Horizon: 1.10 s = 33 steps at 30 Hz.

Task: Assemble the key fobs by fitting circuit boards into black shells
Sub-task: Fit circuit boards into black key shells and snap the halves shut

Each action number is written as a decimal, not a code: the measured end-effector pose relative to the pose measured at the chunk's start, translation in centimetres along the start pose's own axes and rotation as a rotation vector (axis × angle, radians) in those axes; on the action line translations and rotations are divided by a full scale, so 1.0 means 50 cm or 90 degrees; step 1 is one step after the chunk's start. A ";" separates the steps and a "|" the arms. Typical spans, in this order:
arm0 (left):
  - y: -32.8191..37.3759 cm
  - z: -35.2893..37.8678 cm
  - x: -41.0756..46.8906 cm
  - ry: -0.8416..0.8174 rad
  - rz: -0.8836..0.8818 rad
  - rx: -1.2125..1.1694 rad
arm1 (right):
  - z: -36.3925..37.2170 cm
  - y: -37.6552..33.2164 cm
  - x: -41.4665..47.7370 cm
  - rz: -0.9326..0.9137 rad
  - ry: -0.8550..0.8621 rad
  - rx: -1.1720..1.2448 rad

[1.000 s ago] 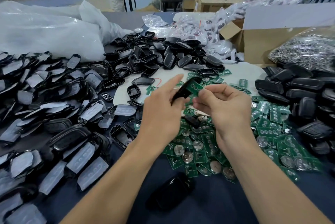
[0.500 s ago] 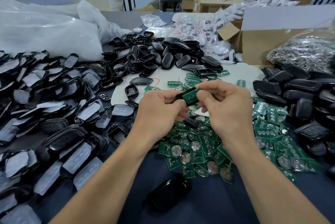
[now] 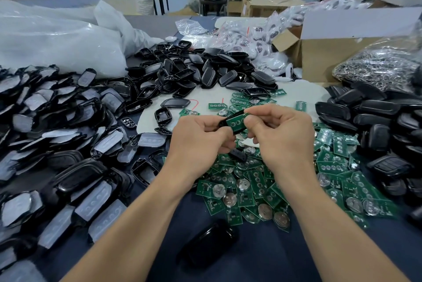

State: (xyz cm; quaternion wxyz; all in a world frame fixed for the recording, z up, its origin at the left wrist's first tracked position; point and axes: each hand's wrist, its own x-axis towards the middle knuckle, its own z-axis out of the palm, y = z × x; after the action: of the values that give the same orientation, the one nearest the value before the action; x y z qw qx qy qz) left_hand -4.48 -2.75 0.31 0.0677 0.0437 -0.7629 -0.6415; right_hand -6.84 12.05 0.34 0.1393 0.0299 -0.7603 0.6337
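Note:
Above the table's middle I hold a black shell (image 3: pixel 228 118) with a green circuit board (image 3: pixel 237 121) lying in its open face. My left hand (image 3: pixel 201 140) grips the shell's left end. My right hand (image 3: pixel 283 135) pinches the right end, thumb and forefinger over the board's edge. Under my hands lies a heap of loose green circuit boards (image 3: pixel 274 186), several with round coin cells. More black shells (image 3: pixel 201 74) are piled behind.
Shells with grey film (image 3: pixel 57 144) cover the left side. Closed black fobs (image 3: pixel 376 126) are stacked on the right. One black fob (image 3: pixel 210 243) lies near the front edge. White plastic bags (image 3: pixel 57 39), a cardboard box (image 3: pixel 331 53) and a bag of metal rings (image 3: pixel 379 67) stand behind.
The shell, tilted steeply a second ago, now lies nearly level between my hands. My left fingers have curled round it, and the board sits flatter in the shell.

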 end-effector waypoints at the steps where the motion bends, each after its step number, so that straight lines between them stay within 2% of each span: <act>1: 0.000 0.000 -0.001 0.006 0.003 0.001 | 0.001 0.000 -0.002 0.004 -0.001 0.006; 8: 0.004 0.003 -0.001 0.056 0.022 0.042 | 0.005 -0.004 -0.006 0.011 -0.001 -0.003; 16: 0.000 0.001 -0.004 0.057 0.034 0.085 | 0.006 -0.010 -0.011 0.029 0.018 0.010; 23: -0.008 0.000 0.001 0.063 0.019 0.035 | 0.004 -0.015 -0.008 0.038 0.014 0.022; 28: -0.012 0.001 0.002 0.093 0.028 0.092 | 0.007 -0.014 -0.009 0.034 0.014 0.009; 33: -0.009 -0.001 0.001 0.111 0.019 0.087 | 0.009 -0.013 -0.013 0.027 0.017 0.021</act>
State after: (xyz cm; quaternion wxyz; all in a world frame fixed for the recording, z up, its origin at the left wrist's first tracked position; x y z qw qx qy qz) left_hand -4.53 -2.90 -0.13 0.1402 0.0928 -0.7967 -0.5806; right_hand -6.13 11.41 0.70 0.1351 0.0077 -0.7483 0.6494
